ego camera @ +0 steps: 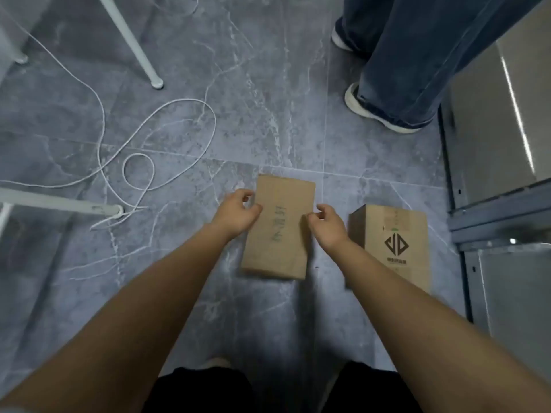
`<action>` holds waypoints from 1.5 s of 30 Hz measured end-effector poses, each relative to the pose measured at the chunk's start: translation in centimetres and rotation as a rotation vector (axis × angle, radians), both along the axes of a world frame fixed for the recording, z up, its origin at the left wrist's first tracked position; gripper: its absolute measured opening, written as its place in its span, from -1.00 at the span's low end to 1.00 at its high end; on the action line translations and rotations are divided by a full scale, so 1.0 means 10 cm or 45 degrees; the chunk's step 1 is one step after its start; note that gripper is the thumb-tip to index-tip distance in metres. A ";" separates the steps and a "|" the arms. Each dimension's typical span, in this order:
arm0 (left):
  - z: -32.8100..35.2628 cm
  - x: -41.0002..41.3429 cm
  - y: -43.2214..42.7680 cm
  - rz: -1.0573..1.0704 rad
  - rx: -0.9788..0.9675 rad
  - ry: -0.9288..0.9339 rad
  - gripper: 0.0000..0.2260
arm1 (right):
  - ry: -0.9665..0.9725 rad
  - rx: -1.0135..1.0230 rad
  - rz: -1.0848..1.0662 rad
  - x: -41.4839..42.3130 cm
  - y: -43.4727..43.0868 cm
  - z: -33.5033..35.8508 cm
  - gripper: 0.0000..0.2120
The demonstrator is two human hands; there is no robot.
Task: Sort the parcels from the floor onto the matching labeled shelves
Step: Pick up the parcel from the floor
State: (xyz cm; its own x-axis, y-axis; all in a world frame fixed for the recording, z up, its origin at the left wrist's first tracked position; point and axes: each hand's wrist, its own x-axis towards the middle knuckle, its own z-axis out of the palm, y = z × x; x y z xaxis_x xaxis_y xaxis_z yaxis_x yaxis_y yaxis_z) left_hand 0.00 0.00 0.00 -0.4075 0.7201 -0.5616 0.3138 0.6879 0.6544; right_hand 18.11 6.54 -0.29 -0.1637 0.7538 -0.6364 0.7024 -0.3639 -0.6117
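Head view, looking down at grey marbled floor tiles (268,99). Flat brown cardboard parcel with dark handwriting on its top face (280,231) lies on the floor straight ahead of the person, between the two hands. Long axis runs away from the body, far end leaning slightly right; the writing runs along that axis and is not legible. Left hand (238,213) at the left long edge, right hand (326,223) at the right long edge, both about mid-length and equally near. Fingers of both hands curled, thumbs at the cardboard's edges; cannot tell whether either has actually closed on it. Taller brown cardboard box with a black diamond logo (393,242) stands just right of the right hand, apart from the flat parcel. Grey metal shelf unit (492,144) at far right. Judgement: a two-handed lift across the short axis comes next, then a turn right toward the shelves; label match cannot be checked.
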 end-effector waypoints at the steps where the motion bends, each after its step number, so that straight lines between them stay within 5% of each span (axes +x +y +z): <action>1: -0.04 0.00 0.00 0.009 -0.013 -0.007 -0.52 | 0.017 -0.007 -0.007 -0.01 -0.01 -0.03 -0.51; 6: -0.14 0.11 -0.04 0.040 -0.209 -0.247 -0.49 | 0.037 -0.129 -0.025 -0.04 -0.12 -0.16 -0.54; 15: 0.40 0.21 0.04 0.253 -0.070 -0.344 -0.61 | 0.168 -0.136 -0.176 -0.21 -0.06 0.32 -0.56; 33: 6.25 0.03 0.33 0.223 0.295 -0.258 -0.65 | 0.334 0.204 -0.047 -0.44 0.34 6.12 -0.62; 45: 8.61 -0.09 0.56 0.027 0.727 -0.048 -0.67 | 0.600 0.626 -0.080 -0.43 0.54 8.51 -0.61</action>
State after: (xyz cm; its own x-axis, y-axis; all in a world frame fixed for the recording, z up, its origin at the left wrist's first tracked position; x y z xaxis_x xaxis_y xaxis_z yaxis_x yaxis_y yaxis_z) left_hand -0.86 5.63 86.06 -0.4127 0.9053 -0.1001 0.2729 0.2277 0.9347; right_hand 13.78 11.97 84.84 -0.2856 0.9542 -0.0890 0.3068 0.0030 -0.9518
